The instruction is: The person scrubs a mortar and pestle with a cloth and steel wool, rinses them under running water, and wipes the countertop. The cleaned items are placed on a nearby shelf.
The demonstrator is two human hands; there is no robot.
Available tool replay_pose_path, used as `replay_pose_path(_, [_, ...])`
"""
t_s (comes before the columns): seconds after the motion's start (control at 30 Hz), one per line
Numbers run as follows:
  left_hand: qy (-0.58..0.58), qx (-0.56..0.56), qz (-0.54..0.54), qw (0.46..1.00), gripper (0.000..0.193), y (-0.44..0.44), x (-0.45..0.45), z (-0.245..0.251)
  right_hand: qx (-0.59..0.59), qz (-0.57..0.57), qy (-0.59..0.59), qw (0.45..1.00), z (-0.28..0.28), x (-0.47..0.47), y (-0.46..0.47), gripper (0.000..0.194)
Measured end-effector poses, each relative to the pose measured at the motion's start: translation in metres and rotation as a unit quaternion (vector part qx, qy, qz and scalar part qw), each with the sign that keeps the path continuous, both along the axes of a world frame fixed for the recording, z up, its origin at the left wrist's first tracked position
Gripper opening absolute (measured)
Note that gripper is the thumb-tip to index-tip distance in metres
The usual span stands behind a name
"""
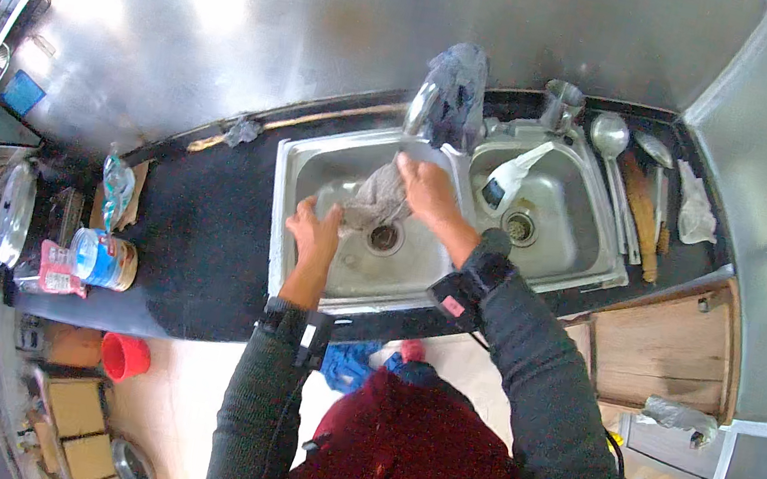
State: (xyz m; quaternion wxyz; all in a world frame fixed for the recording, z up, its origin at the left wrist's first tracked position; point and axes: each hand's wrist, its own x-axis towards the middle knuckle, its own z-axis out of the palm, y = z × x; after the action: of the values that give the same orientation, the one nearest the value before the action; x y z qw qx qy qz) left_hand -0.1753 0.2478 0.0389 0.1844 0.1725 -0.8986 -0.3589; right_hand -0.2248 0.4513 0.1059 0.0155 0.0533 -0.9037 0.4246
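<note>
A grey-brown cloth (381,197) hangs bunched between my hands over the larger basin of a steel double sink (375,291). My right hand (430,190) grips its upper right end, below a dark, shiny wrapped object (453,95) at the sink's back that hides whatever is inside it. My left hand (315,230) pinches the cloth's lower left end between thumb and fingers. Beneath the cloth is the round drain (384,237). In the smaller basin to the right, a white plastic bottle (507,182) leans near another drain (519,228).
A metal cup (563,104) stands behind the smaller basin. Right of it lie a steel ladle (609,135), a wooden rolling pin (641,207) and a crumpled plastic bag (696,207). On the left counter are a plastic jar (106,259) and a pink packet (59,270). A red bucket (125,358) is on the floor.
</note>
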Motion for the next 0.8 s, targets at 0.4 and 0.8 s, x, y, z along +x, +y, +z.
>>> replay_pose_path(0.4, [-0.004,0.829,-0.248,0.502,0.04,0.021,0.071,0.011,-0.064,0.258,0.088,0.96,-0.01,0.106,-0.054,0.035])
replay_pose_path(0.8, [-0.002,0.776,-0.062,0.628,0.054,0.033,0.044,0.034,0.391,-0.002,0.12,0.913,0.035,-0.099,0.177,0.025])
